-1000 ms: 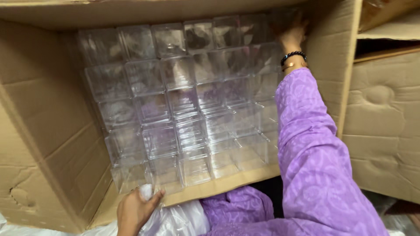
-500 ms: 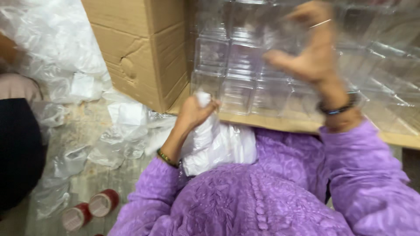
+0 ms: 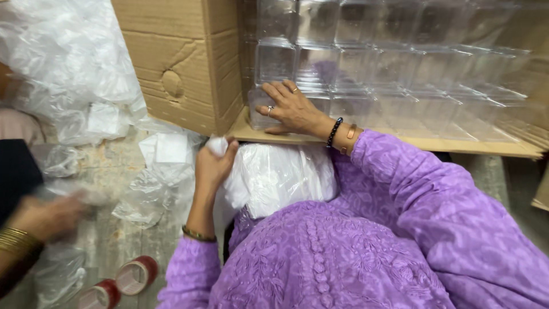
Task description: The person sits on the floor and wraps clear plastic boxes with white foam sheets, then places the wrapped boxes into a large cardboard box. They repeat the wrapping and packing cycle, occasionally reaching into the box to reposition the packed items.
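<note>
right hand [image 3: 290, 107] lies open on a clear plastic container [image 3: 264, 114]; left hand [image 3: 213, 166] grips the white plastic bag [image 3: 274, 177] — best to hold its mouth wide.

1 cardboard box [image 3: 183, 63], 2 red tape rolls [image 3: 137, 273], approx 20+ clear plastic containers [image 3: 276, 60]

The cardboard box [image 3: 183, 63] runs off the top edge, its clear containers [image 3: 400, 74] blurring together toward the right. A co-worker's hand [image 3: 48, 217] (motion-smeared) is cut by the left edge; the tape rolls [image 3: 120, 283] by the bottom.
</note>
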The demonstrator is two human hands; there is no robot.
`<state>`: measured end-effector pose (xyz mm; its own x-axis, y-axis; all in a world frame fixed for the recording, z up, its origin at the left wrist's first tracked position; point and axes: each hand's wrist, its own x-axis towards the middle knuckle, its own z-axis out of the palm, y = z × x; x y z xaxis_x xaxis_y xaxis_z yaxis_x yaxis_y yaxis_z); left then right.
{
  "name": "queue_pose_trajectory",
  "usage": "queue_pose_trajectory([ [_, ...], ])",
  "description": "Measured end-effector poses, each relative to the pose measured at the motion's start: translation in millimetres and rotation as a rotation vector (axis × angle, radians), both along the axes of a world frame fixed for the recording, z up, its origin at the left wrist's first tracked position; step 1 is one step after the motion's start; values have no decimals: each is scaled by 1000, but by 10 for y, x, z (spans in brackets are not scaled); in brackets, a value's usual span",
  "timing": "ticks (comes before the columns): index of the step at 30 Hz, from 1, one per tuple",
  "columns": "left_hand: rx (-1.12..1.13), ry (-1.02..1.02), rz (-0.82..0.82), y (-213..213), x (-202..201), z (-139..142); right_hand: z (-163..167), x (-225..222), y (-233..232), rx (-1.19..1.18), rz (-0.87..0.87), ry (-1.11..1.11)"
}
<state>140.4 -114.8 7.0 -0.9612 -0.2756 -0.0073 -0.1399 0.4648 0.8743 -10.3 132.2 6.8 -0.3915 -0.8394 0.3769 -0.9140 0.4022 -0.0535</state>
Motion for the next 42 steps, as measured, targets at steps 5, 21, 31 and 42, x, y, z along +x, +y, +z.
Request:
queue_pose_trajectory([
  [5,-170,-3,-129,223,-676,22,-225,46,164,-46,-39,18],
  [21,-220,120,-219,96,-1558,549,527,-350,2170,-713,-672,-222],
  [31,-448,-48,-81,365,-3311,1169,794,-1556,4447,-685,-1341,53],
  [42,-283,-122,-134,632,-3634,923,945,-1762,4530,-547,-1421,-514],
])
